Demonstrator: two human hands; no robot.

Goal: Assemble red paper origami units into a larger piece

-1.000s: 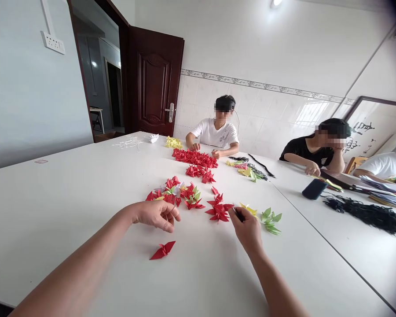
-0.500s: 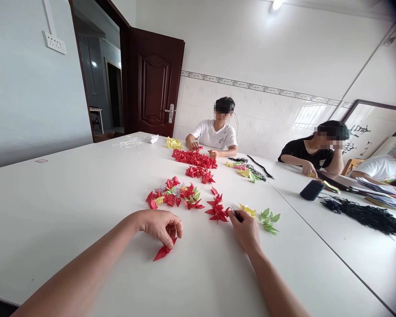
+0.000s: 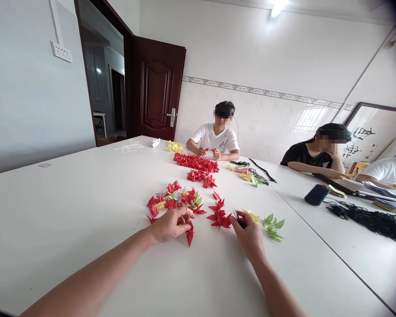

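A red folded-paper crane [image 3: 190,235] is pinched between the thumb and fingers of my left hand [image 3: 172,225], low over the white table. My right hand [image 3: 250,232] is closed around a thin dark pointed tool [image 3: 239,219]; most of it is hidden in the palm. Just left of that hand lies a row of red paper cranes [image 3: 219,217]. A yellow paper crane [image 3: 253,216] and green paper cranes [image 3: 273,226] sit to its right. Beyond my left hand is a mixed cluster of red, green, white and yellow cranes [image 3: 174,200].
Farther back are rows of red cranes [image 3: 198,163], yellow cranes [image 3: 174,146] and white strings [image 3: 130,148]. At right lie a dark spool [image 3: 317,195], black tassels [image 3: 372,222] and papers [image 3: 384,193]. A person in a white shirt [image 3: 218,141] handles red paper opposite; others sit right.
My left hand has moved right and away from me with the red crane, which now points downward. My right hand stays nearly in place. The person opposite has raised both hands with a red piece.
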